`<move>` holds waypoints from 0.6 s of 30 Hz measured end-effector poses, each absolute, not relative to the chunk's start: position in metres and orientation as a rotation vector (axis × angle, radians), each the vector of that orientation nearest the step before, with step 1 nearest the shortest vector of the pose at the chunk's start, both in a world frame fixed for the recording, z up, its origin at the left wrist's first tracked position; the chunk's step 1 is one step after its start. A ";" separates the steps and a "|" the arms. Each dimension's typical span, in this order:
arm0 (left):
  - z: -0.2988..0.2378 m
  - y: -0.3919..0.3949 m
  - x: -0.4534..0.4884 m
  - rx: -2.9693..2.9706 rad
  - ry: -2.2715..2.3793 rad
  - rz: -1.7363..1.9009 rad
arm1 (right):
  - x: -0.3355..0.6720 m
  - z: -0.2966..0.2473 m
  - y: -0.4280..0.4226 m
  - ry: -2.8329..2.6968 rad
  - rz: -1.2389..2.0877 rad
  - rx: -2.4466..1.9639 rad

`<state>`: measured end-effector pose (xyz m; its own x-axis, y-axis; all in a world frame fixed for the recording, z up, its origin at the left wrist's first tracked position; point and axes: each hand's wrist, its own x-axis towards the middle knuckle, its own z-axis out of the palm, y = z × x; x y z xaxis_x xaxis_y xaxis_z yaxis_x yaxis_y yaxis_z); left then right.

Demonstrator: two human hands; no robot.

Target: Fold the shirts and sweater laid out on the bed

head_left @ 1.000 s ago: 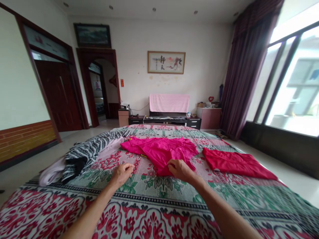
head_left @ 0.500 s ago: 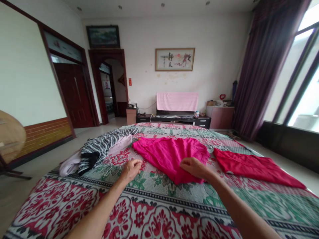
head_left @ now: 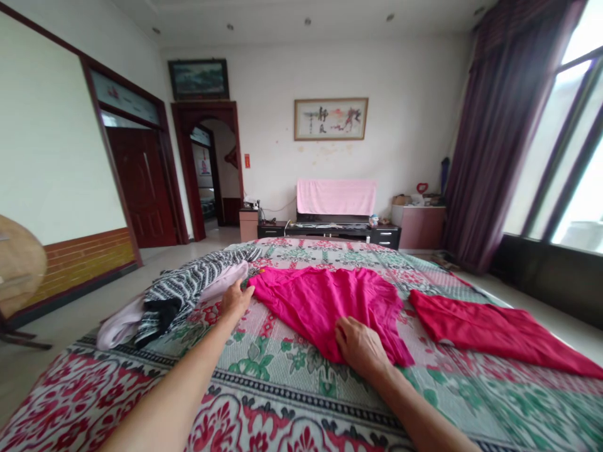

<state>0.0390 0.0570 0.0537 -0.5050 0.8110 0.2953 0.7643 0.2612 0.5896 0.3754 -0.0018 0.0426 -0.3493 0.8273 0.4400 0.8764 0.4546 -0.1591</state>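
A bright pink garment (head_left: pixel 311 298) lies spread and wrinkled on the patterned bedspread (head_left: pixel 301 389). My left hand (head_left: pixel 235 300) reaches its left corner, thumb and fingers apart, the thumb at the cloth's edge. On the near part of the same garment rests my right hand (head_left: pixel 362 345), its fingers curled down onto the fabric; the fingertips are partly hidden. A folded red cloth (head_left: pixel 499 326) lies to the right. Left of my left hand is a black-and-white patterned garment (head_left: pixel 188 282) on top of a pale pink one (head_left: pixel 115 326).
Beyond the bed stand a low black cabinet (head_left: pixel 385 236) and a TV draped with a pink towel (head_left: pixel 336 197). A purple curtain (head_left: pixel 494 144) hangs by the window at right. At far left is a round wooden board (head_left: pixel 21 267).
My left hand has moved forward to the garment's left corner and its fingers have opened. My right hand has shifted slightly nearer, and the garment's near right edge spreads further toward me.
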 end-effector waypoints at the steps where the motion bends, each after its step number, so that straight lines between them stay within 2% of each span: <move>1: 0.054 0.063 0.038 1.522 2.442 1.080 | 0.375 0.043 -0.002 -2.253 -0.134 -1.421; 7: 0.044 0.081 0.044 1.622 2.518 0.896 | 0.375 0.049 -0.007 -2.292 0.004 -1.302; 18: 0.042 0.066 0.042 1.617 2.532 0.944 | 0.380 0.063 -0.013 -2.495 0.222 -0.889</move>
